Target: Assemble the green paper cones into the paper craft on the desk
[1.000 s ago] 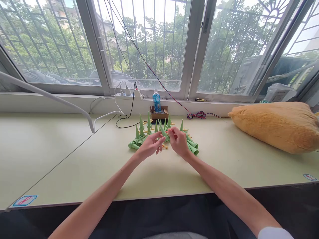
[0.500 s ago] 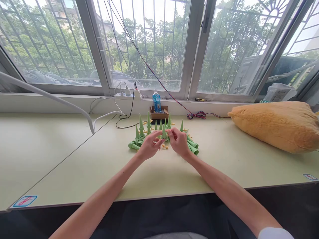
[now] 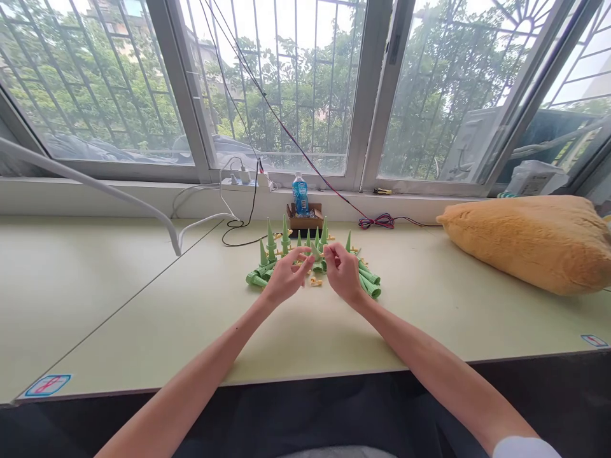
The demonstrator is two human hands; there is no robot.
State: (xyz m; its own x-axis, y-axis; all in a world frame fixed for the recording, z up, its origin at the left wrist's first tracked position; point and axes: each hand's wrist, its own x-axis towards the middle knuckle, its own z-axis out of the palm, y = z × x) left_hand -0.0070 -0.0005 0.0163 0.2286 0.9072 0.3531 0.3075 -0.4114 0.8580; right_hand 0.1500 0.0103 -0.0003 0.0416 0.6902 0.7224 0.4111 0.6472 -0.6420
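Note:
My left hand [image 3: 286, 277] is closed in a light grip on a green plastic cone-shaped watering spike [image 3: 316, 252], which tilts between my two hands. My right hand [image 3: 344, 276] pinches a small yellow piece against the spike's side; my fingers mostly cover it, so how far it sits in the spike cannot be made out. Behind my hands stand several green spikes [image 3: 285, 235] with yellow valves at their sides. More spikes [image 3: 370, 284] lie on their sides to the right, and others to the left. A loose yellow valve [image 3: 316, 281] rests on the table below my hands.
A blue-labelled bottle [image 3: 300, 194] stands by a small cardboard box [image 3: 305, 221] at the sill. An orange plush cushion [image 3: 525, 242] lies on the table [image 3: 305, 337] at the right. Coiled wires [image 3: 377, 221] and a white cable arm [image 3: 143, 207] are nearby.
The green spike in my left hand has tipped from nearly upright to a slant. My right fingers have shifted slightly to the right, and my left thumb has come up against the spike.

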